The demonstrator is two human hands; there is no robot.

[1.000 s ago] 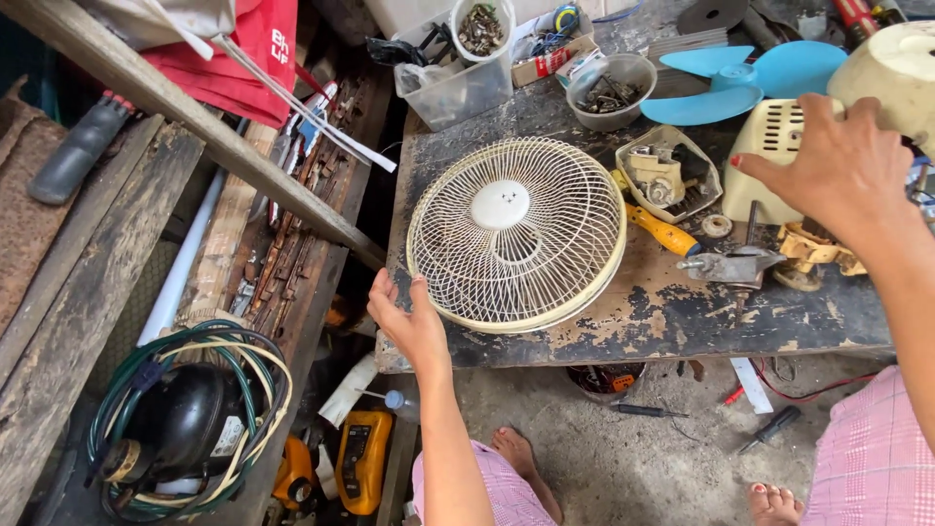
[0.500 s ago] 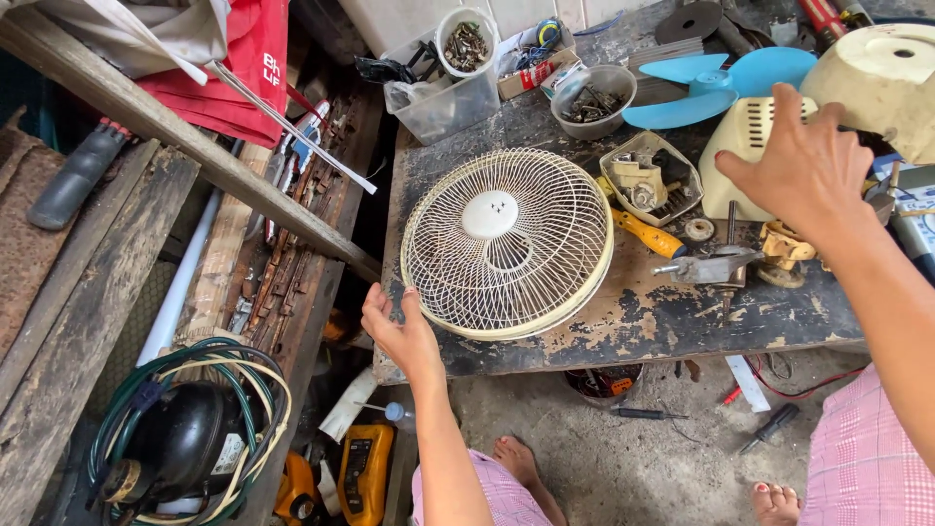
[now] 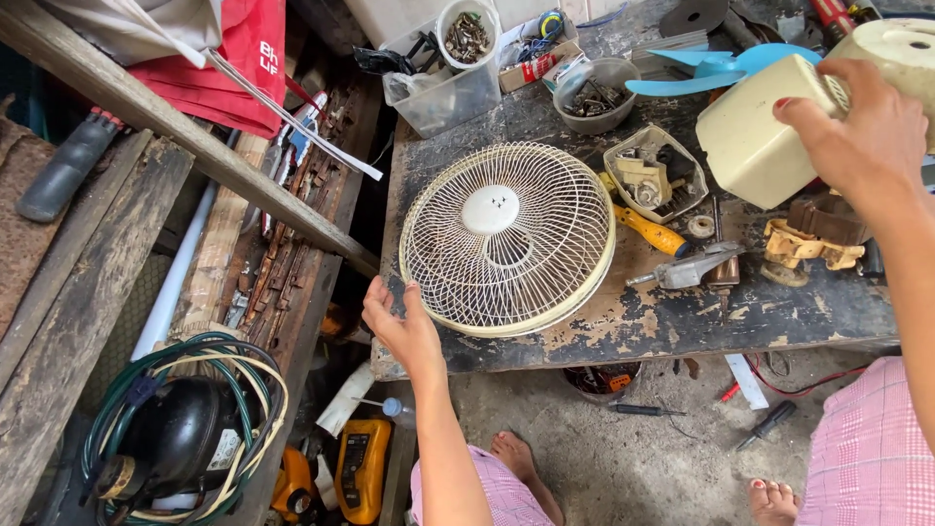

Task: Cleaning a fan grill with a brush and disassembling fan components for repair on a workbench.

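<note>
Lying flat on the worn table (image 3: 633, 321), the round fan guard (image 3: 506, 239) sits just right of the left hand (image 3: 401, 326), whose spread fingers hover by its rim near the table's edge. The right hand (image 3: 862, 122) grips the cream motor housing (image 3: 755, 141), farther right.

Fan guard (image 3: 508, 239) lies on bench (image 3: 682, 321); motor housing (image 3: 755, 146) right of it.

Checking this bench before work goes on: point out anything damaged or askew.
The wooden bench top is worn, paint flaked near its front edge. The fan guard lies flat, overhanging that edge slightly beside the left hand.
</note>
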